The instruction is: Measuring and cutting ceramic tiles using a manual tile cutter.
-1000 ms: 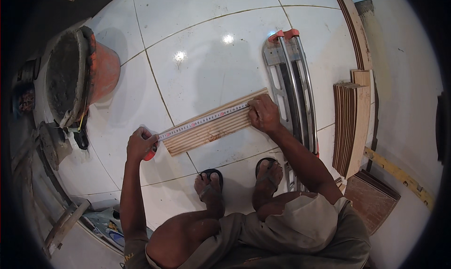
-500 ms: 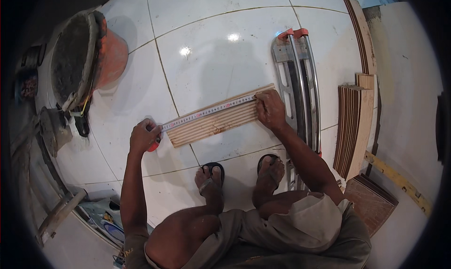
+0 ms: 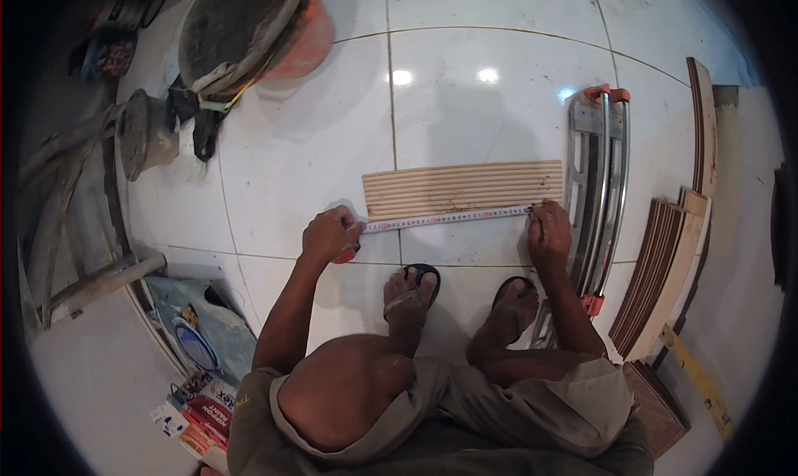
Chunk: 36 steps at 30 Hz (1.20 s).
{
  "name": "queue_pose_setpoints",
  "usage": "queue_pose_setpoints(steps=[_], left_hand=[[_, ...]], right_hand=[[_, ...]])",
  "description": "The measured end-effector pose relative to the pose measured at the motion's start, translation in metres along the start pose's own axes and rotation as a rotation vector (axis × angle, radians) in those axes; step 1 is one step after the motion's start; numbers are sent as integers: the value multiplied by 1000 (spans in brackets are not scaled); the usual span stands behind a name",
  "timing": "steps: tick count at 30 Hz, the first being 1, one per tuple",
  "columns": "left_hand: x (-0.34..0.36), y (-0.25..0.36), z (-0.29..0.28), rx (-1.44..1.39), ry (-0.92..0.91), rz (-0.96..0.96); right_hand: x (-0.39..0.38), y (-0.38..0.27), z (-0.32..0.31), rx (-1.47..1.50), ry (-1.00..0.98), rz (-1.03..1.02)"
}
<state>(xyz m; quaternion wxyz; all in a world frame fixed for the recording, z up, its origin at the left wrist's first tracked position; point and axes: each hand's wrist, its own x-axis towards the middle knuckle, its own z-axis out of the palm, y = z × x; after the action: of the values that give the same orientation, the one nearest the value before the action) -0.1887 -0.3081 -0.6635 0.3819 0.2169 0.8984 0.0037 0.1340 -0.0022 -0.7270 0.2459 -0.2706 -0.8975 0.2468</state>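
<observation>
A ribbed beige tile strip (image 3: 463,188) lies on the white floor in front of my feet, its long side running left to right. Along its near edge stretches the white blade of a tape measure (image 3: 453,219). My left hand (image 3: 330,233) is closed around the tape's red case, which shows only in part beneath the fingers, just off the strip's left end. At the strip's near right corner, the fingers of my right hand (image 3: 549,233) pinch the blade's free end.
A manual tile cutter (image 3: 600,193) with twin rails lies close to my right hand. Farther right stand stacked tile strips (image 3: 652,276) and a yellow level-like bar (image 3: 700,382). An orange bucket (image 3: 306,45) with a dark basin, a smaller bucket (image 3: 148,135) and coloured packets (image 3: 204,418) are leftward.
The blade has shifted from across the strip's far part to its near edge. The strip now lies nearly level instead of slanting. The whole view has swung, moving the surroundings rightward.
</observation>
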Motion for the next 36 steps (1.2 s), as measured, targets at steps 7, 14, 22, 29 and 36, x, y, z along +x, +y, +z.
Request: queue_pose_setpoints(steps=[7,14,22,29,36], left_hand=[[-2,6,-2,-25,-4,-35],[3,7,0,-24,-9,-22],[7,3,-9,-37,-56,-11],[10,8,-10,-26,-63,-45],[20,5,-13,3,-112,-33]], right_hand=[[-3,0,2,-18,-23,19],[-4,5,1,5,-4,-19],[-4,1,1,-28,-10,-52],[-5,0,2,-52,-17,-22],[-7,2,1,-34,-38,-21]])
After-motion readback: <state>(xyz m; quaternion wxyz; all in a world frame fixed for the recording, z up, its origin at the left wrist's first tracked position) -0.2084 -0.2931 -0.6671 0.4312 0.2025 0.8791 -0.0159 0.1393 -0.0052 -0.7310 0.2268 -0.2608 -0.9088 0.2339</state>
